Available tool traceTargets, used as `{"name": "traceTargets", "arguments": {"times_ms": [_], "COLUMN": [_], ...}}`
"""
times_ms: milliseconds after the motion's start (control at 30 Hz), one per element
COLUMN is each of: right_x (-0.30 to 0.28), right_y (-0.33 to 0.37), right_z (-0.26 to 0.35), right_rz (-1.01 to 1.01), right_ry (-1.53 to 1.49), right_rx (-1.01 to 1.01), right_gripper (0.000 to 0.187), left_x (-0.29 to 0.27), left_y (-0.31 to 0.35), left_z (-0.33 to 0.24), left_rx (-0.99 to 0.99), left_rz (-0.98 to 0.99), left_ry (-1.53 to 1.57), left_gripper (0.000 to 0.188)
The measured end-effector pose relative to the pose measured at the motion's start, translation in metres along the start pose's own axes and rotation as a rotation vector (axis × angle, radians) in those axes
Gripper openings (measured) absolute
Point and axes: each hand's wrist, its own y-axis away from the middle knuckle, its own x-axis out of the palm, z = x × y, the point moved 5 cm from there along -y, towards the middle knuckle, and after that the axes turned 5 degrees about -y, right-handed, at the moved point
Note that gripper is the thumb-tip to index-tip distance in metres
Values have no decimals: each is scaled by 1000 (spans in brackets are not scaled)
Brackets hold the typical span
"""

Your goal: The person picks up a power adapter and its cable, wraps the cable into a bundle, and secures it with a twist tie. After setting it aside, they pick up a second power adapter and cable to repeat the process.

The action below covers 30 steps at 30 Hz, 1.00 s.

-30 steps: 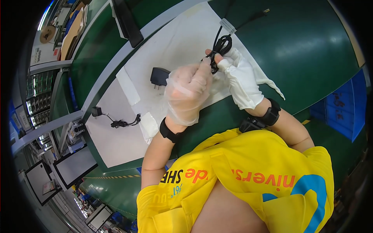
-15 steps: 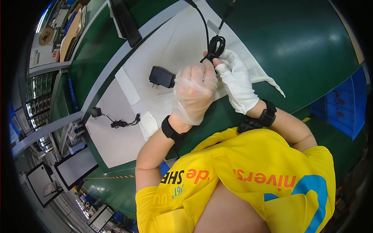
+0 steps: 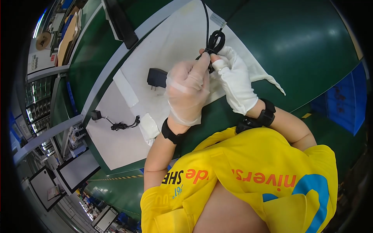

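A coiled black cable (image 3: 216, 41) is held between my two hands over the white sheet, its loops standing up past the fingertips. My left hand (image 3: 189, 86), in a thin translucent glove, pinches the bundle from the left. From the right, my right hand (image 3: 236, 80), in a white fabric glove with bare fingertips showing, grips the same bundle. One strand of the cable runs away to the far edge. A black power adapter (image 3: 157, 77) with prongs lies on the sheet just left of my left hand, which partly hides it.
The white sheet (image 3: 163, 42) covers part of the green table (image 3: 295, 42). At the left lies a second small adapter (image 3: 96, 115) with a bundled cord (image 3: 125, 124). A metal frame bar (image 3: 97, 83) runs along the left. A blue bin (image 3: 344, 103) stands at the right.
My left hand has shifted slightly left and toward me, and its fingers have turned on the bundle. A cable end now shows below the grip. My right hand stays nearly in place.
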Motion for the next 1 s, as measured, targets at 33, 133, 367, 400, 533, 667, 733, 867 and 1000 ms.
{"name": "traceTargets", "arguments": {"times_ms": [33,133,367,400,533,667,733,867,1000], "right_x": [1,2,11,13,13,13,13,13,9], "right_y": [1,1,5,6,8,10,10,11,8], "right_z": [-1,-2,11,12,12,10,7,6,2], "right_rz": [0,4,70,68,82,64,71,59,72], "right_ry": [0,77,156,175,108,154,134,125,152], "right_rx": [2,-74,-120,-90,-153,-123,-114,-91,-111], "right_gripper": [23,22,20,20,22,23,24,25,26], "left_x": [0,-2,-4,-6,-8,-12,-14,-11,-7], "left_y": [1,2,-1,0,2,1,1,6,6], "left_z": [-1,-1,18,16,26,23,19,22,21], "left_rx": [40,112,24,25,-573,-389,-270,-219,-263], "left_rz": [6,26,126,127,97,111,109,125,169], "left_ry": [-23,-72,166,166,608,444,357,279,381], "left_gripper": [36,38,32,32,13,19,22,25,23]}}
